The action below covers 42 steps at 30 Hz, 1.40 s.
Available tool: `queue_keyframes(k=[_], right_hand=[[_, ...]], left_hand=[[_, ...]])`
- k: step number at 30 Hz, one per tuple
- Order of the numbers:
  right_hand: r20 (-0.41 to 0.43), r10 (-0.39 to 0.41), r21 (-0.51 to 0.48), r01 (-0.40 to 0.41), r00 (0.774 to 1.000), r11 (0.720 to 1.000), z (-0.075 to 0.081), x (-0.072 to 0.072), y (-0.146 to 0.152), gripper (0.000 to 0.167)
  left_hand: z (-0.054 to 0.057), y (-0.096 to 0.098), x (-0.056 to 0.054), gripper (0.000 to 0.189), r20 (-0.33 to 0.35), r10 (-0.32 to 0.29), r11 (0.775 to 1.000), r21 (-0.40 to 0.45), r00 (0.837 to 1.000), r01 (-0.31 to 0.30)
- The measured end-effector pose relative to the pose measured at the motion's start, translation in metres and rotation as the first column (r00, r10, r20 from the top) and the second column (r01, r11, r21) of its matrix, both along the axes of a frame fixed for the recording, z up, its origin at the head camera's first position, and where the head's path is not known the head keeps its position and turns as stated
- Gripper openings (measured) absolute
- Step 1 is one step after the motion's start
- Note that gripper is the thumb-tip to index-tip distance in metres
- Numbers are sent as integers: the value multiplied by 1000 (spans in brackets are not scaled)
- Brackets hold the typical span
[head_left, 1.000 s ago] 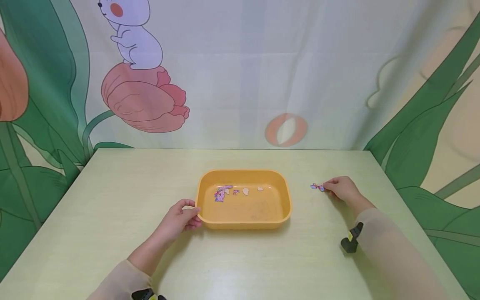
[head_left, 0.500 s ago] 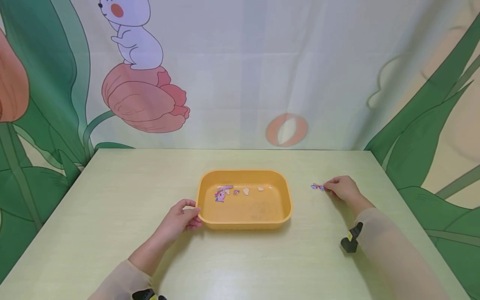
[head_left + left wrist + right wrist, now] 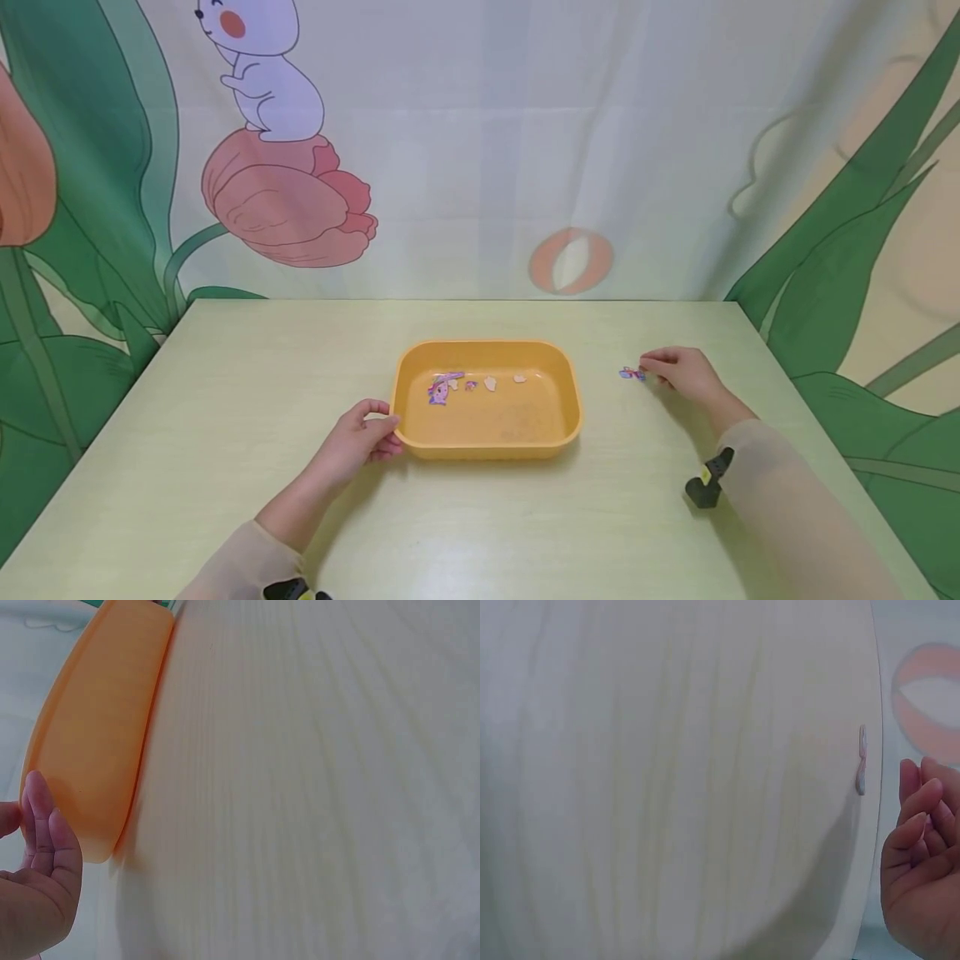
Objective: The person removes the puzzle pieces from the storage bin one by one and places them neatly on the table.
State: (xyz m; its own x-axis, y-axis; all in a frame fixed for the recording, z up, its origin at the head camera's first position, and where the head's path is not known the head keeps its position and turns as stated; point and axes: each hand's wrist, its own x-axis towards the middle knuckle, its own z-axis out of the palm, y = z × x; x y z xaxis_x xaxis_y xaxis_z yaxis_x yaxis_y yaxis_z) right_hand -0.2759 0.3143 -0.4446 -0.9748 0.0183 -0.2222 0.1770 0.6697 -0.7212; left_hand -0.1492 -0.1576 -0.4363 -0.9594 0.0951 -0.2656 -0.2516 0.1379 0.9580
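A yellow plastic tray (image 3: 487,437) sits mid-table. My left hand (image 3: 362,435) grips its left rim between thumb and fingers; the left wrist view shows the fingers against the tray's outer wall (image 3: 97,727). Right of the tray lie small flat purple, pink and blue printed pieces (image 3: 632,374), end to end on the table. Just above their right end is my right hand (image 3: 684,373), fingertips close together and loosely bent, nothing visible between them. In the right wrist view, the hand (image 3: 926,862) stands apart from the pieces (image 3: 862,761).
Inside the tray lie a purple unicorn-like printed piece (image 3: 438,392), a small purple piece (image 3: 471,386) and several pale pieces, one being a pale piece (image 3: 490,383). The light wooden table (image 3: 480,533) ends at a printed curtain (image 3: 450,167) behind.
My right hand has let go of the right end of the printed pieces and risen slightly above them. The left hand keeps its grip on the tray, which stays in place.
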Motion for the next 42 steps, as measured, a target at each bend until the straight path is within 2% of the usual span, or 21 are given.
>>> queue_keyframes(k=[4,12,19,26,33,37,42], right_hand=[[-23,26,-22,-27,999,999,8,3,-12,40],[-61,125,-106,-131,990,986,27,4,-51,48],[-116,231,-120,-244,966,962,37,11,-96,35],[-116,300,-157,-316,947,936,39,16,-138,30],[-129,336,-78,-347,933,935,36,16,-177,19],[-130,365,-19,-371,922,929,33,15,-193,18],[-156,423,83,-415,893,906,25,14,-201,21]], left_hand=[[0,0,0,25,-1,-4,1000,-4,1000,4],[1,1,0,25,1,-2,1000,-1,1000,2],[0,0,0,26,-6,-9,1000,6,1000,9],[-1,-1,0,26,-6,-8,1000,4,1000,8],[-2,-2,0,26,-8,2,1000,2,1000,-2],[-4,-2,0,27,-9,4,1000,2,1000,-4],[-4,-1,0,27,-18,-6,1000,14,1000,6]])
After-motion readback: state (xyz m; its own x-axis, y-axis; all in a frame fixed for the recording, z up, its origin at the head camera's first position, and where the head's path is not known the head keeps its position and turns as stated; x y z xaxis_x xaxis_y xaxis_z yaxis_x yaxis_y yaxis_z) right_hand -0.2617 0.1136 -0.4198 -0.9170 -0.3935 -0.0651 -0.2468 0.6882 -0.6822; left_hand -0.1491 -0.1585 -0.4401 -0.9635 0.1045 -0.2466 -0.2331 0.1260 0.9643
